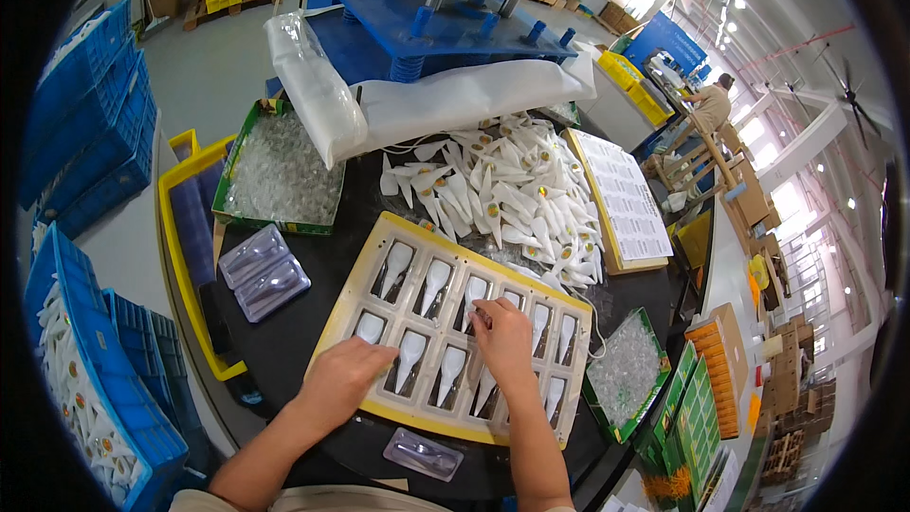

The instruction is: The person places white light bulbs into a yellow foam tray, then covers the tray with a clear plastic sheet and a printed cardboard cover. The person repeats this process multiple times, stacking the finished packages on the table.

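Observation:
A yellow-edged tray (431, 422) lies tilted before me, its two rows of compartments holding white paddle-shaped plastic pieces (410, 348) beside small clear parts. Over the upper row, my right hand (505, 337) pinches the narrow lower end of one white paddle-shaped piece (475, 290). My left hand (346, 377) rests at the lower left compartments with its fingers bent together; what they hold, if anything, is hidden. Just above that hand shows the broad end of another white piece (371, 327). Behind the tray spreads a loose heap of similar white pieces (517, 190), several with coloured spots.
Green-edged boxes of small clear parts stand at left (284, 171) and right (626, 374). Clear plastic blister packs (265, 273) lie left of the tray, another pack (423, 454) in front. Blue crates (123, 398) line the left. A blue press (445, 33) stands behind; a person (713, 104) works farther off.

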{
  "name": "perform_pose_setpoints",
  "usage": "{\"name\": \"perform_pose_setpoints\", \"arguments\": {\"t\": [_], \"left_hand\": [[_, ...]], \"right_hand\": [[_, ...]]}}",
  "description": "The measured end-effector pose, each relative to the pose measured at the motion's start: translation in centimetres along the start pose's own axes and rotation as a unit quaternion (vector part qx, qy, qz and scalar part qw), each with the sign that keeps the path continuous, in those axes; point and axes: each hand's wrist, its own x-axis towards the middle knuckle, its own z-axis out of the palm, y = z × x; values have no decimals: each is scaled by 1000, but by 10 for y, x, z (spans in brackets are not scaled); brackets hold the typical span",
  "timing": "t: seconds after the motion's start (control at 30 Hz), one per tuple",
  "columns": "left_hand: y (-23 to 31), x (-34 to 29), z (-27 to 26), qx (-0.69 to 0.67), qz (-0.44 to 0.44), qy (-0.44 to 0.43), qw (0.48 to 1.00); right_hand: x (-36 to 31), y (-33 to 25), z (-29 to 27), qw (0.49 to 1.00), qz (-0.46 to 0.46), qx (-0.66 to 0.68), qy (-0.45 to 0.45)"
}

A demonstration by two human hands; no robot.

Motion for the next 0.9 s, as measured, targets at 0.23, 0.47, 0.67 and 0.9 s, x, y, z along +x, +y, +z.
{"name": "perform_pose_setpoints", "arguments": {"t": [0.23,0.47,0.67,0.9], "left_hand": [[7,9,33,-5,56,-8,998],[-2,-10,22,-113,-47,105,987],[-3,-27,-1,-39,-108,158,981],[1,-30,0,-2,-115,130,985]], "right_hand": [[-10,-27,11,998,-49,29,0],[-13,-33,13,999,-43,16,-9],[-10,-52,24,992,-89,79,-45],[2,-81,46,983,-146,50,-100]]}}
